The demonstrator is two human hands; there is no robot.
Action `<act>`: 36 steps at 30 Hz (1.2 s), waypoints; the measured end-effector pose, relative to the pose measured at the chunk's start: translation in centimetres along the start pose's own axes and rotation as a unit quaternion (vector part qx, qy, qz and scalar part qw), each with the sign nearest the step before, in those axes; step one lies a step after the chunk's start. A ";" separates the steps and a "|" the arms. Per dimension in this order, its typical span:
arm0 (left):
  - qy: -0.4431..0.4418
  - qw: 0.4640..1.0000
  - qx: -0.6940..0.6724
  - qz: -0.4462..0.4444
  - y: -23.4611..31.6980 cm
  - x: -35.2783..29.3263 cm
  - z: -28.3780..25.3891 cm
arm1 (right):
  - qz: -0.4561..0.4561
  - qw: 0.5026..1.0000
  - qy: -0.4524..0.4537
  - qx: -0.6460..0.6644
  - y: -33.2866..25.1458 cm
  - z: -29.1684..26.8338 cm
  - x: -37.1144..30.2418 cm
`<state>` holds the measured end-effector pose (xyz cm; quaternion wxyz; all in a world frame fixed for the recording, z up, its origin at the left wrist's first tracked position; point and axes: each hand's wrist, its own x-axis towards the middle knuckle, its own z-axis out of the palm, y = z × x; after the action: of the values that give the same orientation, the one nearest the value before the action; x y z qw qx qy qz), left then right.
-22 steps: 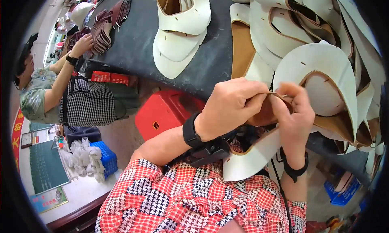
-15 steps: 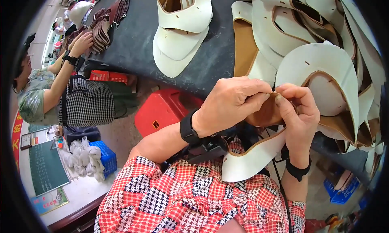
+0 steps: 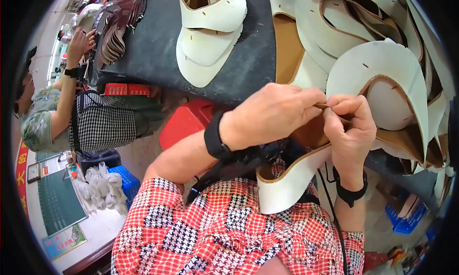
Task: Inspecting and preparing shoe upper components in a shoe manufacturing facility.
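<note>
Between my two hands is a shoe upper point(image 3: 295, 185), white on one face and brown on the other, its white end hanging down in front of my shirt. My left hand point(image 3: 272, 113) pinches the brown edge with thumb and fingers. Right beside it, my right hand point(image 3: 351, 122) grips the same edge, fingers curled and thumb pressed on it. The fingertips of both hands nearly meet. Whether a seam or a small fastening lies under them is hidden.
Beyond my right hand lies a heap of white-and-brown shoe uppers point(image 3: 375, 60). A smaller stack of uppers point(image 3: 210, 50) sits on the dark table point(image 3: 155, 40). At left a co-worker point(image 3: 52, 112) stands near dark red pieces point(image 3: 114, 36). A red stool point(image 3: 186, 122) is beside my left arm.
My left hand has shifted slightly, its wrist turning, while the pinch on the upper's edge stays. The upper's hanging end has moved a little left. The co-worker's hands have lifted off the dark red pieces.
</note>
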<state>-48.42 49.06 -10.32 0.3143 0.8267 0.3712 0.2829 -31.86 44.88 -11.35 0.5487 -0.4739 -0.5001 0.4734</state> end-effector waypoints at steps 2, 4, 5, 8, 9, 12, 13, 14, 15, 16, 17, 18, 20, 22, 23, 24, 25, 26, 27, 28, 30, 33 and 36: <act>-0.097 0.991 0.093 0.016 -0.1 0.7 -1.3 | 0.057 0.998 -0.022 0.018 -0.5 -0.4 0.4; -0.122 0.992 0.023 -0.030 0.6 1.1 -2.0 | 0.143 0.983 -0.061 0.099 -1.2 -1.1 1.1; -0.144 0.985 -0.048 -0.077 0.8 1.0 -2.2 | 0.143 0.983 -0.061 0.100 -1.6 -1.5 1.0; -0.158 0.961 -0.194 -0.119 0.2 0.0 -2.1 | 0.170 0.979 -0.078 0.081 -2.4 -1.8 0.3; -0.172 0.950 -0.220 -0.137 0.2 -0.2 -2.0 | 0.204 0.966 -0.122 0.105 -2.8 -2.3 0.0; -0.179 0.952 -0.206 -0.140 1.0 0.1 -1.8 | 0.237 0.956 -0.160 0.065 -2.6 -3.0 0.1; -0.179 0.958 -0.180 -0.136 1.3 0.2 -1.5 | 0.252 0.951 -0.156 0.090 -2.4 -3.2 0.3; -0.161 0.961 -0.177 -0.138 1.4 0.0 -1.0 | 0.268 0.944 -0.152 0.116 -2.2 -3.4 0.4; -0.156 0.961 -0.176 -0.142 1.5 -0.2 -0.9 | 0.269 0.943 -0.158 0.116 -2.1 -3.5 0.4; -0.150 0.956 -0.197 -0.157 1.6 -0.4 -0.7 | 0.280 0.937 -0.163 0.135 -2.0 -3.6 0.5; -0.144 0.950 -0.218 -0.171 1.7 -0.6 -0.5 | 0.291 0.929 -0.168 0.154 -1.8 -3.6 0.5; -0.138 0.951 -0.217 -0.175 1.7 -0.9 -0.3 | 0.292 0.928 -0.176 0.153 -1.5 -3.8 0.5; -0.131 0.905 -0.347 -0.209 1.6 -1.5 0.3 | 0.324 0.881 -0.217 0.268 -0.6 -4.1 0.6; -0.120 0.877 -0.401 -0.235 1.7 -2.0 0.5 | 0.333 0.865 -0.230 0.298 0.1 -4.2 0.6; -0.116 0.846 -0.453 -0.257 1.8 -2.2 0.5 | 0.339 0.850 -0.236 0.328 0.4 -4.1 0.6; -0.111 0.846 -0.453 -0.258 1.9 -2.5 0.7 | 0.341 0.848 -0.240 0.327 0.5 -4.1 0.6; -0.094 0.836 -0.469 -0.267 1.9 -2.8 0.8 | 0.345 0.851 -0.241 0.314 0.6 -4.0 0.6; -0.078 0.826 -0.485 -0.275 2.1 -3.0 0.9 | 0.349 0.854 -0.243 0.300 0.6 -3.9 0.7; -0.076 0.826 -0.486 -0.276 2.3 -3.2 1.0 | 0.350 0.854 -0.244 0.299 0.6 -3.9 0.7; -0.067 0.845 -0.449 -0.282 2.6 -3.2 0.9 | 0.349 0.855 -0.256 0.285 0.6 -3.8 0.9; -0.059 0.865 -0.411 -0.283 2.8 -3.3 0.9 | 0.344 0.859 -0.265 0.269 0.4 -3.7 1.0; -0.054 0.953 -0.209 -0.211 3.0 -3.1 0.7 | 0.310 0.894 -0.273 0.173 -0.1 -3.0 0.7; -0.020 0.981 0.192 -0.016 2.9 -4.0 -0.1 | 0.147 0.964 -0.224 -0.007 1.0 -1.2 -0.6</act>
<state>-49.48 44.33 -9.08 0.1612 0.8712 0.4253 0.1848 -30.74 44.30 -12.48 0.3441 -0.4279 -0.5385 0.6392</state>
